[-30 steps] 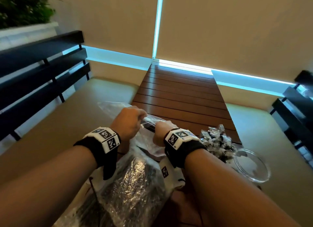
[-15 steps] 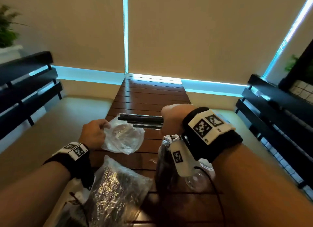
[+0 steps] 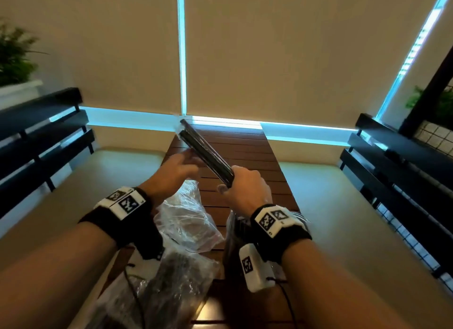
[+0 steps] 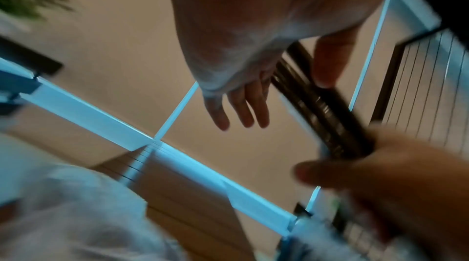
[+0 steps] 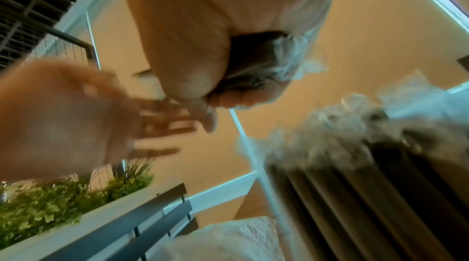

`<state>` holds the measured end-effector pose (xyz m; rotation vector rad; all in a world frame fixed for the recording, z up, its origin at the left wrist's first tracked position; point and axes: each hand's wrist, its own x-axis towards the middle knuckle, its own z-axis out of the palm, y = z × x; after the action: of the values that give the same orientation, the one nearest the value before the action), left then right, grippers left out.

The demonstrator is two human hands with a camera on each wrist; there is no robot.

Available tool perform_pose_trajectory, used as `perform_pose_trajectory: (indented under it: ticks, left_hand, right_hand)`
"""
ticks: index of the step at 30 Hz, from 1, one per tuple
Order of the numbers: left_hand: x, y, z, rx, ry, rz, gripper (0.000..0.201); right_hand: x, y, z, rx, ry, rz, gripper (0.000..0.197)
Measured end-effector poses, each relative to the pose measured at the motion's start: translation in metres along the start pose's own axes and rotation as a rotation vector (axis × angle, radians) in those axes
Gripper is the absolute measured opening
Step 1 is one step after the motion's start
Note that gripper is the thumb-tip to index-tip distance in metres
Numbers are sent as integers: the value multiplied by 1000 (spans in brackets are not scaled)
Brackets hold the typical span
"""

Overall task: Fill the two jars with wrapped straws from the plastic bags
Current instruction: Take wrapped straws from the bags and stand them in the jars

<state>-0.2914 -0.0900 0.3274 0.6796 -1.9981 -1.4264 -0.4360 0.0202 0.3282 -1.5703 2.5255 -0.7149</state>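
Note:
My right hand (image 3: pixel 245 186) grips the lower end of a bundle of black wrapped straws (image 3: pixel 206 154), which slants up and to the left over the slatted wooden table (image 3: pixel 245 152). My left hand (image 3: pixel 179 166) is beside the bundle with straight fingers (image 4: pixel 238 108) and holds nothing. A crumpled clear plastic bag (image 3: pixel 188 220) lies below the hands, and a second bag (image 3: pixel 176 279) with dark straws lies nearer me. A jar packed with dark straws (image 5: pixel 355 185) stands under my right wrist, mostly hidden in the head view. I see no second jar.
Cream bench cushions (image 3: pixel 343 218) flank the narrow table, backed by black slatted rails (image 3: pixel 44 137). Beige blinds (image 3: pixel 269 58) close off the far side. Green plants (image 3: pixel 12 56) stand at the left.
My right hand has swung the straw bundle from level to slanting up-left. My left hand has let go of the clear bag, which dropped to the table, and moved up beside the bundle.

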Motion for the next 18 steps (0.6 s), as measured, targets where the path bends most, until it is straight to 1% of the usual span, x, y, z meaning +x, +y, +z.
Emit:
perform_pose_trajectory:
  ticks: [1, 2, 3, 4, 5, 7, 8, 10, 13, 14, 16, 18]
  left_hand:
    - [0, 13, 6, -123, -70, 3, 45]
    - [0, 24, 11, -251, -91, -1, 41]
    - [1, 32, 17, -377, -57, -17, 40]
    - [3, 39, 22, -491, 29, -47, 42]
    - [6, 45, 28, -571, 150, -88, 43]
    - [10, 58, 37, -661, 368, -142, 35]
    - [11, 66, 40, -662, 435, -120, 32]
    - [11, 80, 43, -566, 494, 9, 31]
    - [4, 101, 41, -446, 457, 227, 38]
    - [2, 106, 41, -407, 438, 286, 39]
    - [-2, 117, 43, -308, 414, 380, 36]
    - [-4, 122, 47, -210, 376, 437, 31]
  right_hand:
    - [-2, -1, 2, 39, 28, 17, 22]
    - [-3, -3, 4, 71, 55, 27, 21]
    - [-5, -6, 5, 89, 71, 22, 20]
    - [-8, -9, 7, 87, 81, -1, 20]
    - [-10, -13, 9, 78, 87, -31, 20]
    - [-16, -19, 13, 97, 107, -100, 26]
    - [-18, -20, 14, 130, 113, -132, 31]
    - [-17, -16, 12, 180, 88, -181, 44]
    - [-11, -7, 4, 223, -48, -160, 57]
    - [-10, -5, 1, 235, -98, -150, 57]
    - [-7, -1, -4, 287, -175, -138, 46]
    - [-4, -1, -8, 494, -273, -78, 36]
